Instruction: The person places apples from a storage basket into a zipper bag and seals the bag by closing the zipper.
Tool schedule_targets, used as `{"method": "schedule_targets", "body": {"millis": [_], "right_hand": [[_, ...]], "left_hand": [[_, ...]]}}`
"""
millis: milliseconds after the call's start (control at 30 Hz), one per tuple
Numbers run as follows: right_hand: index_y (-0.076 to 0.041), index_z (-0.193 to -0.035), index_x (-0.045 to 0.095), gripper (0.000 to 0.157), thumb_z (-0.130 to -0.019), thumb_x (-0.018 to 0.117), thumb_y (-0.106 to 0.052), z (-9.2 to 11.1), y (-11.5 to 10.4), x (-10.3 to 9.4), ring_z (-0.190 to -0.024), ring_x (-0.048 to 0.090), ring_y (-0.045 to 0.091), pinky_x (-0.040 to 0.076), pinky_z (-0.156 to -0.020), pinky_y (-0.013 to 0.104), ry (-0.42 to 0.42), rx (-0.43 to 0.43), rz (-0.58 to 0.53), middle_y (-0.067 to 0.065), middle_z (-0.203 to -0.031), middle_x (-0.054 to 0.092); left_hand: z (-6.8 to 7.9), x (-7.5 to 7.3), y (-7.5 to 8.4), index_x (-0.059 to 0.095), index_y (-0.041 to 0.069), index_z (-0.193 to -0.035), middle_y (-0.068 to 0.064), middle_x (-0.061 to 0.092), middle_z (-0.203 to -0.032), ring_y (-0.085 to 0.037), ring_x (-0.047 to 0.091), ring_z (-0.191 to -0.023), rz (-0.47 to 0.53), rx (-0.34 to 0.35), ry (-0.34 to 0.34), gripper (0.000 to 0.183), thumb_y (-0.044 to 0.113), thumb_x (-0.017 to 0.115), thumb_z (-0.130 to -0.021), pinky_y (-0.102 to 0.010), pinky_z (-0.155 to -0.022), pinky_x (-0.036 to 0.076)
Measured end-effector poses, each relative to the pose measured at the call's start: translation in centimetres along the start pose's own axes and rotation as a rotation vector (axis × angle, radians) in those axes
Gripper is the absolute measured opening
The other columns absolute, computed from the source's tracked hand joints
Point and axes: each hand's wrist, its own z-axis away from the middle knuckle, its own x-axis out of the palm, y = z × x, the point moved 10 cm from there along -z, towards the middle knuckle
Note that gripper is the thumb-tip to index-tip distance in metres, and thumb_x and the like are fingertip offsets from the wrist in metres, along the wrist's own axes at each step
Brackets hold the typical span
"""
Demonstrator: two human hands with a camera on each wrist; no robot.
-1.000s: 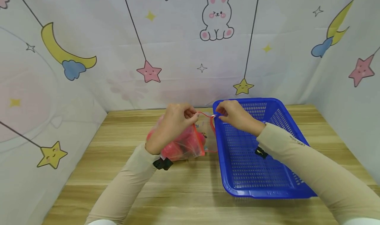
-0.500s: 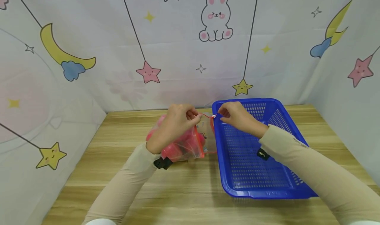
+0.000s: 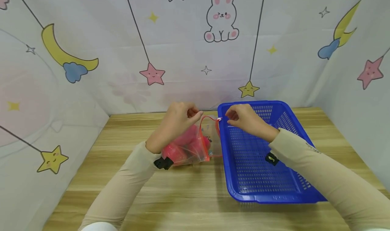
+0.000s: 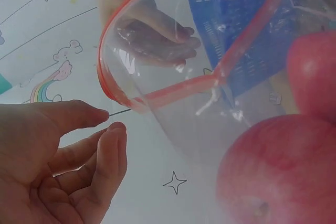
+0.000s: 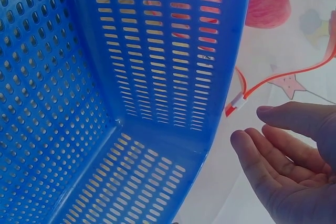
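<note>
A clear zip bag [image 3: 198, 153] with a red-edged mouth lies on the table, its mouth facing right and spread apart. Red apples [image 4: 278, 166] show through the plastic. My left hand [image 3: 179, 119] is just left of the bag's mouth, thumb and fingertips apart with nothing between them; in the left wrist view they stand off the red edge. The white slider [image 5: 239, 101] sits at the far corner of the mouth, near the basket's rim. My right hand [image 3: 243, 119], fingers loosely bent and holding nothing, hovers over the basket's far left part, close to the slider.
Right of the bag stands a blue plastic basket [image 3: 226, 170] with slotted walls, its left rim close against the bag's mouth. Beneath is a wood-grain table [image 3: 182, 197]. A white cloth [image 3: 182, 38] printed with stars and a rabbit hangs behind and at both sides.
My left hand has let go of the bag's red edge and moved slightly left; the edge has sprung into a rounded arch. My right hand has drifted a little right, away from the slider.
</note>
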Motion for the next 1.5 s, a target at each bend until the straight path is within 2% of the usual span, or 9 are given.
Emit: {"method": "schedule_targets", "body": {"millis": [300, 567, 867, 1267, 1500], "right_hand": [[0.009, -0.109, 0.068, 0.022, -0.088, 0.071, 0.004, 0.0, 0.3, 0.0, -0.091, 0.067, 0.029, 0.056, -0.081, 0.041, -0.003, 0.023, -0.007, 0.021, -0.103, 0.07], [0.009, -0.108, 0.068, 0.022, -0.087, 0.072, 0.004, -0.1, 0.3, -0.3, -0.09, 0.068, 0.029, 0.057, -0.08, 0.041, -0.001, 0.027, 0.001, 0.02, -0.101, 0.07], [0.01, -0.109, 0.067, 0.022, -0.087, 0.071, 0.004, -0.1, 0.5, -0.4, -0.091, 0.068, 0.03, 0.056, -0.081, 0.042, -0.002, 0.026, 0.001, 0.022, -0.103, 0.07], [0.009, -0.107, 0.068, 0.021, -0.087, 0.072, 0.004, -0.1, 0.6, -0.5, -0.087, 0.068, 0.029, 0.057, -0.078, 0.041, 0.006, 0.012, 0.0, 0.019, -0.098, 0.07], [0.009, -0.106, 0.069, 0.019, -0.088, 0.071, 0.005, -0.4, 1.0, -0.5, -0.087, 0.068, 0.029, 0.057, -0.078, 0.041, 0.016, 0.012, 0.002, 0.018, -0.096, 0.07]], "left_hand": [[-0.2, 0.2, 0.6, 0.073, 0.004, -0.085, 0.0, 0.069, -0.074, -0.01, 0.062, -0.066, -0.008, 0.022, 0.0, 0.014, 0.013, 0.068, -0.095, -0.024, -0.064, 0.052], [-0.3, 0.3, 1.5, 0.074, 0.003, -0.089, 0.0, 0.07, -0.078, -0.008, 0.064, -0.068, 0.044, 0.05, -0.003, 0.013, 0.011, 0.066, -0.095, -0.022, -0.065, 0.053], [-1.2, 0.3, 1.9, 0.073, 0.003, -0.087, -0.001, 0.069, -0.076, -0.01, 0.063, -0.068, 0.005, 0.06, -0.001, 0.01, 0.006, 0.066, -0.094, -0.023, -0.065, 0.053], [-2.0, 0.8, 2.4, 0.073, 0.003, -0.09, -0.002, 0.07, -0.078, -0.011, 0.064, -0.069, -0.017, 0.065, -0.032, 0.009, 0.007, 0.066, -0.094, -0.023, -0.064, 0.052], [-2.3, 1.1, 3.5, 0.073, 0.002, -0.092, -0.001, 0.07, -0.078, -0.01, 0.064, -0.069, -0.028, 0.095, -0.066, 0.01, 0.01, 0.067, -0.094, -0.022, -0.064, 0.052]]}}
